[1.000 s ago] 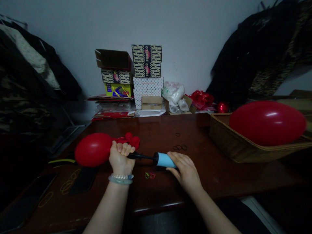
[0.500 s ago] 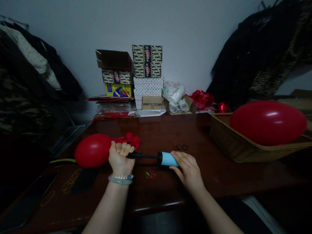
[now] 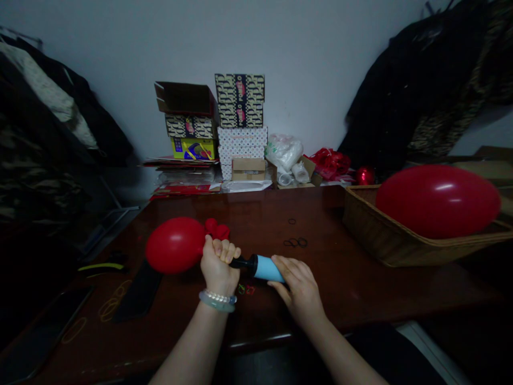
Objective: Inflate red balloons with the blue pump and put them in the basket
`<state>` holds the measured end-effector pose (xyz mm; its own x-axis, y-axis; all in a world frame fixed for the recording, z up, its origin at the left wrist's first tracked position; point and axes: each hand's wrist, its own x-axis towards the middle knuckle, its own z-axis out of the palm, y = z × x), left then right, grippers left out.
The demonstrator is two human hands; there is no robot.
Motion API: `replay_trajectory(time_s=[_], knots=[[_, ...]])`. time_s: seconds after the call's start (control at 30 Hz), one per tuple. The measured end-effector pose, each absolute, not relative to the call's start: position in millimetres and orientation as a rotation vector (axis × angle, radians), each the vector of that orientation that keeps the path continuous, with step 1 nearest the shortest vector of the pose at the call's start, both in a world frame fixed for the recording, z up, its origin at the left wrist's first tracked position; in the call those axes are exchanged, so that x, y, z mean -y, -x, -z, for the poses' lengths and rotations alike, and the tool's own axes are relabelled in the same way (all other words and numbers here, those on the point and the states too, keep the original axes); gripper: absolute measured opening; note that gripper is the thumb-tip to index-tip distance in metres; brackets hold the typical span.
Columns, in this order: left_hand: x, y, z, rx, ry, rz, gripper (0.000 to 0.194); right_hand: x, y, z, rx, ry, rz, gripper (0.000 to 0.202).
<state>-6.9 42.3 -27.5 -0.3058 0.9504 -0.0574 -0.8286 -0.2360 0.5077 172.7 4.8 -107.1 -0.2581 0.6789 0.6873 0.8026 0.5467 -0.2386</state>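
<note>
Both hands are on a balloon pump (image 3: 265,268) with a light blue barrel and black ends. My left hand (image 3: 220,260) is closed around the pump's black end and the neck of a partly filled red balloon (image 3: 176,245), which points left. How the neck sits on the pump is hidden by the fingers. My right hand (image 3: 298,289) wraps the blue barrel from the right. Just behind my left hand lie some small red balloons (image 3: 217,230), flat on the table. Small coloured bands (image 3: 246,290) lie below the barrel.
At the right a wicker basket (image 3: 371,235) holds a big red balloon (image 3: 438,201). Black rings (image 3: 295,243) lie mid-table. On the left are yellowish bands (image 3: 112,305), a dark flat phone-like slab (image 3: 138,293) and a yellow-green strip (image 3: 102,266). Stacked boxes (image 3: 240,101) stand at the back.
My left hand has moved right with the balloon, towards my right hand. The black rod that showed between them has slid into the barrel. My right hand has shifted slightly left.
</note>
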Motion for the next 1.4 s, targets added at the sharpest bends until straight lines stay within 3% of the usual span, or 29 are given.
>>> replay_trajectory(time_s=[0.3,0.73,1.4], knots=[[-45,27,16,-0.539,-0.292,-1.866,0.050,-11,-176,100,2.059,1.139,0.137,0.052],[-48,71,7,-0.479,-0.281,-1.907,0.047,-19,-198,96,2.065,1.159,0.307,0.052],[-46,17,31,-0.547,-0.275,-1.813,0.045,-2,-165,110,1.981,1.179,0.223,0.051]])
